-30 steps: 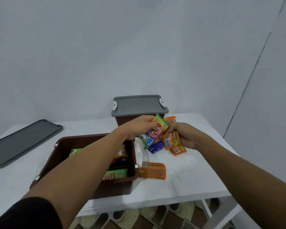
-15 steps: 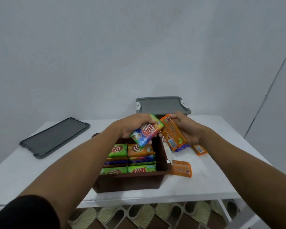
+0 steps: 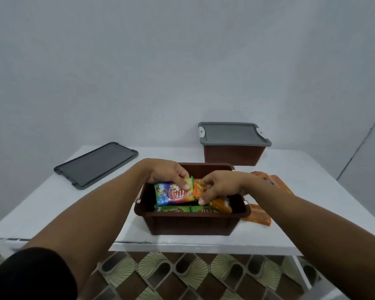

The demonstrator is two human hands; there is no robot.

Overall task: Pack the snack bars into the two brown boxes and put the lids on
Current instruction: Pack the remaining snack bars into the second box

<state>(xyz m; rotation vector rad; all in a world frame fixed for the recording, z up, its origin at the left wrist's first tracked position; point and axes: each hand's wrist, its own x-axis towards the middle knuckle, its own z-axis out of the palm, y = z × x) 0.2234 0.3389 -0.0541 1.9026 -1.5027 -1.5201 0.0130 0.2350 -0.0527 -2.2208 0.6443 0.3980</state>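
Left fingers (image 3: 183, 184) pinch multicoloured bar (image 3: 173, 194); over box (image 3: 191, 221).

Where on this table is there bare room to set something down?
Bare table lies between the loose grey lid and the open brown box. Right of that box it is crowded with orange bars.

Blurred red logo on multicoloured wrapper (image 3: 174, 194), unreadable

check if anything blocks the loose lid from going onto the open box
Yes: both hands, left hand and right hand, and the bars they hold sit over the open box. The lid lies to its left, table between bare.
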